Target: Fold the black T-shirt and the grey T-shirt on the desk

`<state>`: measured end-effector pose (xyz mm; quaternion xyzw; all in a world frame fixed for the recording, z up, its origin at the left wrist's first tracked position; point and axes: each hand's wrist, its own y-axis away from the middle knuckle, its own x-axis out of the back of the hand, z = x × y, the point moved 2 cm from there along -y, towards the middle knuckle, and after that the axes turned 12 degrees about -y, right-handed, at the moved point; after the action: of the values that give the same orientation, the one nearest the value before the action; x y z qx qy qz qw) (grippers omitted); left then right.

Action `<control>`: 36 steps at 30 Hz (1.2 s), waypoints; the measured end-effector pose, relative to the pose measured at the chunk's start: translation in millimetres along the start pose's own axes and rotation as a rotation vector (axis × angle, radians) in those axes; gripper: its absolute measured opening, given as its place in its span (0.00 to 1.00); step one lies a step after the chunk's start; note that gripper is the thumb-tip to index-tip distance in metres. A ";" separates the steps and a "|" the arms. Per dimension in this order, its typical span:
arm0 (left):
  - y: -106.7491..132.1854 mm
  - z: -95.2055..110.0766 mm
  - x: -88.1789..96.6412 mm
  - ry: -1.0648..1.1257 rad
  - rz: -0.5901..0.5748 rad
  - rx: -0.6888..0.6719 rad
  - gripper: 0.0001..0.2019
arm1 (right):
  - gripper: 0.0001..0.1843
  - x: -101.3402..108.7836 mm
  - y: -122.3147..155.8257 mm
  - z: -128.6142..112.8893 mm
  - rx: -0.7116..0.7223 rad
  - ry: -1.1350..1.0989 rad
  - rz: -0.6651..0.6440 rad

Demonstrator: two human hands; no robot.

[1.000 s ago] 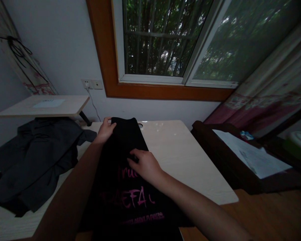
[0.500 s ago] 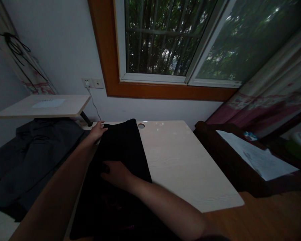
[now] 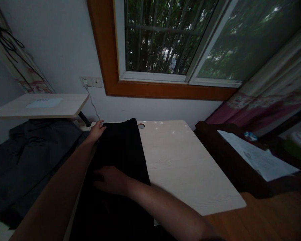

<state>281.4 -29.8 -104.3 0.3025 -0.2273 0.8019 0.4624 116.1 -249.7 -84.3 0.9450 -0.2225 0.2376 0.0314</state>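
Two hands at a black cloth (image 3: 122,144) laid along the tabletop (image 3: 180,160).
The left hand (image 3: 96,130) rests at the cloth's far left corner, thumb and fingers slightly apart; whether they pinch the edge, I cannot tell. The right hand (image 3: 112,180) is over the cloth's middle, towards its left edge, fingers curled, their grip too dark to tell. Just beside the cloth's far right corner is a round hole (image 3: 141,126); left of the cloth lies a dark grey garment (image 3: 37,150).
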 end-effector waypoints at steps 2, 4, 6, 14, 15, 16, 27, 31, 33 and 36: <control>5.0 -10.4 -5.5 0.004 0.006 0.004 0.25 | 0.18 6.6 3.5 7.4 0.026 0.019 -0.014; 13.5 -19.1 -9.7 0.004 0.015 0.012 0.27 | 0.17 22.8 10.1 17.6 0.016 0.031 0.075; 26.1 -25.6 -10.9 -0.005 0.019 0.025 0.31 | 0.16 45.8 20.2 29.8 -0.021 0.086 0.236; 101.5 -40.5 10.7 -0.229 -0.019 -0.089 0.37 | 0.29 101.5 75.2 79.4 -0.301 0.512 0.716; 110.3 -41.9 13.4 -0.245 -0.036 -0.097 0.37 | 0.30 100.8 80.1 81.9 -0.327 0.526 0.719; 118.6 -43.1 15.9 -0.263 -0.052 -0.097 0.38 | 0.30 99.4 84.3 83.0 -0.347 0.533 0.714; 179.3 -33.0 37.4 -0.260 -0.122 -0.110 0.34 | 0.28 73.0 116.5 62.6 -0.438 0.304 0.439; 185.1 -34.4 31.4 -0.204 -0.095 -0.185 0.29 | 0.21 71.7 133.1 64.5 -0.403 0.182 0.446; 190.1 -34.7 27.1 -0.217 -0.126 -0.147 0.29 | 0.20 73.5 143.5 65.2 -0.402 0.139 0.447; 202.5 -29.8 23.2 -0.209 -0.229 -0.082 0.31 | 0.18 76.4 162.8 62.2 -0.396 0.096 0.400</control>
<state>86.2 -91.5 -126.6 0.3892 -0.2710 0.6980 0.5365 132.4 -437.3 -111.5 0.8456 -0.4446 0.2356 0.1784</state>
